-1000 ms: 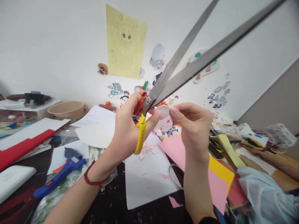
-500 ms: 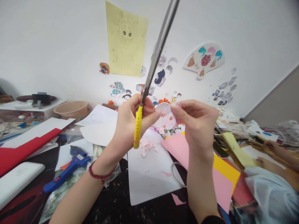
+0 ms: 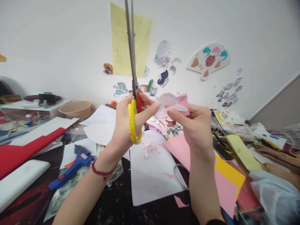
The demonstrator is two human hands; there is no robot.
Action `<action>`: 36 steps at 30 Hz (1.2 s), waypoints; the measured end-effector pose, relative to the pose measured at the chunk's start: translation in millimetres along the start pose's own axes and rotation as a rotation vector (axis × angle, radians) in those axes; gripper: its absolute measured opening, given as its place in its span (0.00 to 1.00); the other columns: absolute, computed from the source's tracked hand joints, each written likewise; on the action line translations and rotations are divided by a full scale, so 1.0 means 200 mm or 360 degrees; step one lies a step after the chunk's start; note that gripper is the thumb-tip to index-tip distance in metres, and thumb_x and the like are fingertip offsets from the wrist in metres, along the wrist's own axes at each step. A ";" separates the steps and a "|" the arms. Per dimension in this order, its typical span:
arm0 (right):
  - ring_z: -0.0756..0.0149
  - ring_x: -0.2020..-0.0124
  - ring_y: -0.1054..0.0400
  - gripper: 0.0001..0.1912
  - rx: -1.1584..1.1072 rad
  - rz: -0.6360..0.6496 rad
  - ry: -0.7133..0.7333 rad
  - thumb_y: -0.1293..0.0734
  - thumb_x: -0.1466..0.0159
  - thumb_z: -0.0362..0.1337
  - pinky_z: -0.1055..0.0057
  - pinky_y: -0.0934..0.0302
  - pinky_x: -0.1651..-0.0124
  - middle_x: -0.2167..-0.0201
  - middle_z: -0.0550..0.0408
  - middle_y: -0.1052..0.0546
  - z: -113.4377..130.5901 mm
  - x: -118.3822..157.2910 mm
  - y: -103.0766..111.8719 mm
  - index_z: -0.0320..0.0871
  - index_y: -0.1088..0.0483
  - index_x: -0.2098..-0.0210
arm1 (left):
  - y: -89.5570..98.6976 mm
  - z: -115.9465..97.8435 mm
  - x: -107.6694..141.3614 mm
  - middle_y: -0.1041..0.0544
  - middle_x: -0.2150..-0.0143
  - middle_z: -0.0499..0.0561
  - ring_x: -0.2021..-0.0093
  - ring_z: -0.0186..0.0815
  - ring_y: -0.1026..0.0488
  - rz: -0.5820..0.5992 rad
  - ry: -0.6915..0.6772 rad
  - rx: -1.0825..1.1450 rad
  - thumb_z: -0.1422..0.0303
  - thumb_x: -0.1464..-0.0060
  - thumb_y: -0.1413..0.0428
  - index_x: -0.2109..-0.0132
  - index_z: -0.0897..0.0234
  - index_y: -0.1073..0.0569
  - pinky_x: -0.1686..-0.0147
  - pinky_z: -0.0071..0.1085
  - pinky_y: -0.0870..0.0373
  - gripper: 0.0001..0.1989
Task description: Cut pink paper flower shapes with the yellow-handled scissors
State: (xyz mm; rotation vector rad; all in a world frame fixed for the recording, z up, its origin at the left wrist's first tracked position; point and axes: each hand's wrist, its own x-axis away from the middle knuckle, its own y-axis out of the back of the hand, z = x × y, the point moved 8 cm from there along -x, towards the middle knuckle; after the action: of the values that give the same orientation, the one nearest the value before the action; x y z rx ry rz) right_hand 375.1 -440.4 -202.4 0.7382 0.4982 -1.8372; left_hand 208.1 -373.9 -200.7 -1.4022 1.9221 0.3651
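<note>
My left hand (image 3: pixel 123 126) is closed around a pair of scissors (image 3: pixel 132 67) with yellow and red handles, blades pointing up and slightly apart. Its thumb also reaches the left edge of a whitish paper cutout (image 3: pixel 165 100) with rounded outlines and small orange marks. From the other side my right hand (image 3: pixel 198 126) pinches that cutout between thumb and fingers. A pink paper piece (image 3: pixel 183 100) shows behind the cutout's right end. Below both hands, a white sheet (image 3: pixel 152 178) on the dark table carries small pink paper scraps (image 3: pixel 150 148).
Pink paper (image 3: pixel 180 148) and yellow paper (image 3: pixel 231 172) lie at right, near a clear ring (image 3: pixel 179 176). To the left are a blue glue gun (image 3: pixel 72 168), a white box-like device (image 3: pixel 25 181) and a beige bowl (image 3: pixel 76 109). Another person's sleeve (image 3: pixel 274 190) shows at right.
The cutout has turned in my hands, and the pink paper behind it now shows at its right. The scissors have swung from leaning right to nearly upright. The view has shifted slightly.
</note>
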 end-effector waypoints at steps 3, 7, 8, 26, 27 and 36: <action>0.70 0.75 0.29 0.06 0.0045 0.0171 -0.0092 0.22 0.44 0.39 0.73 0.32 0.73 0.76 0.57 0.22 -0.03 -0.01 -0.03 0.44 0.20 0.73 | 0.02 -0.01 -0.01 0.29 0.72 0.44 0.71 0.29 0.30 -0.0038 0.0050 -0.0055 0.74 0.53 0.34 0.69 0.64 0.31 0.70 0.26 0.30 0.11; 0.73 0.74 0.32 0.07 0.0111 0.0364 -0.0255 0.22 0.44 0.38 0.76 0.37 0.73 0.76 0.57 0.23 -0.08 0.00 -0.05 0.42 0.20 0.71 | 0.02 -0.01 -0.01 0.29 0.74 0.43 0.72 0.29 0.29 0.0053 0.0112 -0.0144 0.75 0.55 0.35 0.69 0.64 0.32 0.71 0.26 0.30 0.12; 0.74 0.75 0.33 0.07 0.0104 0.0355 -0.0258 0.22 0.44 0.38 0.77 0.38 0.74 0.77 0.58 0.24 -0.08 -0.01 -0.05 0.42 0.20 0.71 | 0.01 0.00 -0.01 0.28 0.74 0.43 0.73 0.29 0.29 0.0102 0.0128 -0.0181 0.75 0.56 0.34 0.69 0.64 0.32 0.72 0.26 0.30 0.12; 0.69 0.67 0.30 0.16 -0.0455 -0.0889 0.0216 0.21 0.49 0.44 0.71 0.32 0.59 0.72 0.59 0.27 0.08 0.00 0.25 0.44 0.30 0.74 | -0.10 0.58 0.26 0.23 0.50 0.56 0.53 0.39 0.24 0.1171 0.0551 -0.1904 0.60 0.36 0.43 0.48 0.67 0.26 0.53 0.42 0.24 0.16; 0.69 0.66 0.29 0.16 -0.0478 -0.0857 0.0164 0.21 0.49 0.44 0.70 0.32 0.57 0.71 0.59 0.25 0.08 0.02 0.23 0.44 0.29 0.73 | -0.11 0.61 0.36 0.24 0.47 0.57 0.51 0.40 0.24 0.1268 0.0579 -0.1913 0.61 0.36 0.43 0.45 0.67 0.28 0.52 0.43 0.23 0.17; 0.68 0.66 0.27 0.13 -0.0466 -0.0415 -0.0430 0.20 0.49 0.40 0.69 0.31 0.56 0.69 0.57 0.20 -0.19 0.38 0.04 0.42 0.22 0.69 | -0.07 0.56 0.80 0.26 0.45 0.57 0.49 0.42 0.25 0.1368 0.0347 -0.1830 0.61 0.36 0.43 0.43 0.66 0.29 0.50 0.45 0.24 0.18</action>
State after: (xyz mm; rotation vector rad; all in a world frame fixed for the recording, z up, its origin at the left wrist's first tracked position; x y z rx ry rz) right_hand 371.7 -470.8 -282.5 0.2297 0.6902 -2.0094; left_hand 238.8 -424.8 -387.0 -1.1000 2.5453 2.0310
